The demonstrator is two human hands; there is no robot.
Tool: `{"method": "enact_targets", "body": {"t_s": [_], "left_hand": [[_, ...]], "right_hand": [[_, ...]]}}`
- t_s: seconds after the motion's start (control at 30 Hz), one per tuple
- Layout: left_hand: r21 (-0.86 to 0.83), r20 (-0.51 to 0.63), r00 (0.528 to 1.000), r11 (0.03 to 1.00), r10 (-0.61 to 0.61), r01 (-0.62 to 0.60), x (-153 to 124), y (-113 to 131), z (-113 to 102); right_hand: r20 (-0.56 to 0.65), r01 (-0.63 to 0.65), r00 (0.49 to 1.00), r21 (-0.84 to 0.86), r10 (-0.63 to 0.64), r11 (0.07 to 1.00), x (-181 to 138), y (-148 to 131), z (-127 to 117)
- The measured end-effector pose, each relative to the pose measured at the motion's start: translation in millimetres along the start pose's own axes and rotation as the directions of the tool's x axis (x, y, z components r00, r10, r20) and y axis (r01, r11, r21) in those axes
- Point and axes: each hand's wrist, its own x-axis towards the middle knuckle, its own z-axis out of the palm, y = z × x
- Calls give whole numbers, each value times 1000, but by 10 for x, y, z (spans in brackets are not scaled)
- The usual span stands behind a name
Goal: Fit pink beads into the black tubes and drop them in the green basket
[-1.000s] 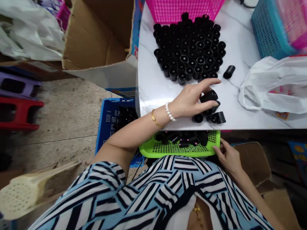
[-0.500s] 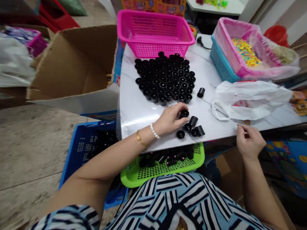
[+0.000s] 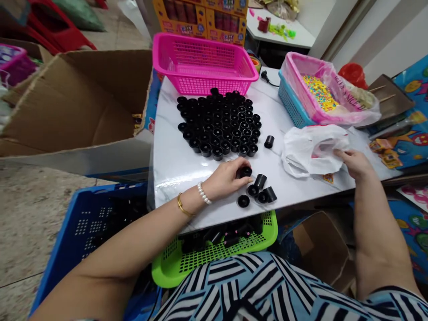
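My left hand (image 3: pixel 225 179) rests on the white marble table (image 3: pixel 174 165) with its fingers closed round a small black cup (image 3: pixel 246 171). Three loose black cups (image 3: pixel 257 192) lie just to its right, near the table's front edge. Beyond them stands a dense cluster of upright black cups (image 3: pixel 219 122), with one cup lying on its side (image 3: pixel 269 141) to the right. My right hand (image 3: pixel 354 161) grips the edge of a white plastic bag (image 3: pixel 312 149) on the table's right part.
A pink basket (image 3: pixel 200 62) stands behind the cluster. A blue basket holding a pink bagged tray of coloured bits (image 3: pixel 321 96) is at the back right. A green tray of black parts (image 3: pixel 214 249) sits on my lap, a blue crate (image 3: pixel 96 223) and a cardboard box (image 3: pixel 73 102) to the left.
My right hand rose from below the table edge and took hold of the white bag. My head lifted, showing more of the room. The left hand stayed at the loose cups.
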Motion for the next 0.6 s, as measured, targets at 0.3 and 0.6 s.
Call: {"method": "enact_targets", "body": {"t_s": [0.3, 0.6], "left_hand": [[-7, 7, 999, 999, 34, -34, 11, -27, 23], [106, -63, 994, 991, 91, -84, 11, -59, 65]], "right_hand": [[-435, 160, 884, -66, -173, 985, -108, -732, -126], [-423, 175, 886, -71, -188, 982, -153, -665, 12]]}}
